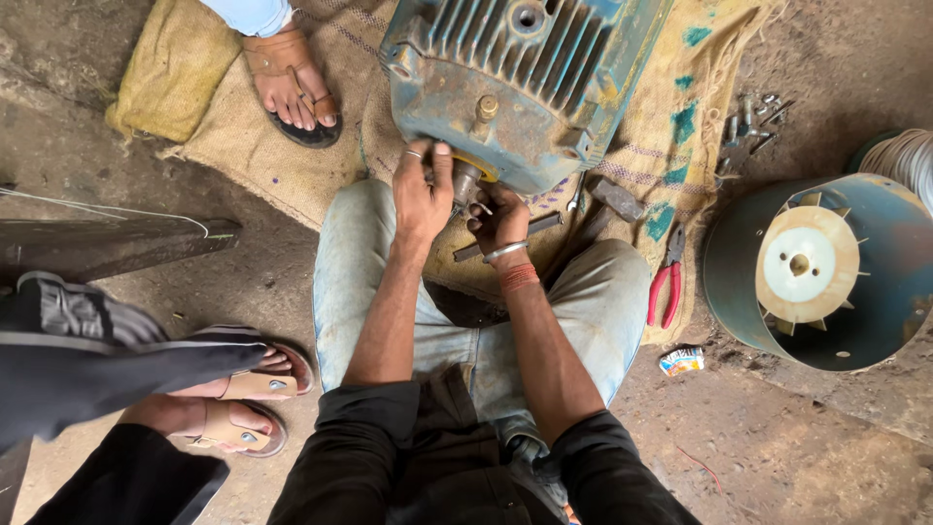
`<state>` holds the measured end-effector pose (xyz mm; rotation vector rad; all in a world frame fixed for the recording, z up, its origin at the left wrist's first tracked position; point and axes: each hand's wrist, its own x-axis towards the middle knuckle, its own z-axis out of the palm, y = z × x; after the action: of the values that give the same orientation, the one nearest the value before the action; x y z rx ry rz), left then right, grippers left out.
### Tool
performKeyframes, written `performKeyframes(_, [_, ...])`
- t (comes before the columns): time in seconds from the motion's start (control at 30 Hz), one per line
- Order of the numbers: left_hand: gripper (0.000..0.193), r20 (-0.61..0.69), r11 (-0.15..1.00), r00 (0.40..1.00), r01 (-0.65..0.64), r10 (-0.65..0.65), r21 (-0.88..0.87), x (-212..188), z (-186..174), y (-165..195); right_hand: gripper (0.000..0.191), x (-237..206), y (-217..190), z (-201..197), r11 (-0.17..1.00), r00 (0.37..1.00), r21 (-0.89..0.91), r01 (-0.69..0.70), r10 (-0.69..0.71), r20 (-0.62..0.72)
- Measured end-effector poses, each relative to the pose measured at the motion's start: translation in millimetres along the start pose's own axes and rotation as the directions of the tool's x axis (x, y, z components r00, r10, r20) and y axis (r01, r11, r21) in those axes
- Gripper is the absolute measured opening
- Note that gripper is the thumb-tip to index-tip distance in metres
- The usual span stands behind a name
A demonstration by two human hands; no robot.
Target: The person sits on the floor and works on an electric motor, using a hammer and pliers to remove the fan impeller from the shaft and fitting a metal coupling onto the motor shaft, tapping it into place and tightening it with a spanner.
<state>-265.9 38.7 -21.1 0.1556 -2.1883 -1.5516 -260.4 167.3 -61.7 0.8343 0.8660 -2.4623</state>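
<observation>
The motor casing (525, 78) is chipped blue-green with rust patches. The sacking (321, 146) under it is tan, daubed with teal. The pliers (667, 282) have red handles. The fan cover (826, 272) is dark blue around a cream fan.

To my right, red-handled pliers (667, 282) lie at the edge of the burlap sack (292, 160) spread over the concrete floor (807, 428). Beyond them a blue fan cowl (880, 321) rests on its side with a pale fan (807, 264) inside. Loose bolts (753, 122) sit near it, and a small crumpled wrapper (681, 361) below. A co-worker's sandalled foot (292, 83) rests on the sack; two more sandalled feet (248, 403) stand to my left.
</observation>
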Motion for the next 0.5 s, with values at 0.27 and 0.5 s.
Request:
performKeyframes(0.27, [0.053, -0.022, 0.998, 0.998, 0.054, -0.055, -0.035, 1, -1, -8, 0.022, -1, 4, 3, 0.989, 0.985, -0.067, 0.133, -0.14, -0.1])
performKeyframes(0.5, [0.057, 0.053, 0.958, 0.958, 0.284, -0.282, -0.039, 0, 2, -6, 0.01, 7, 7, -10, 0.993, 0.995, 0.072, 0.098, -0.098, -0.008])
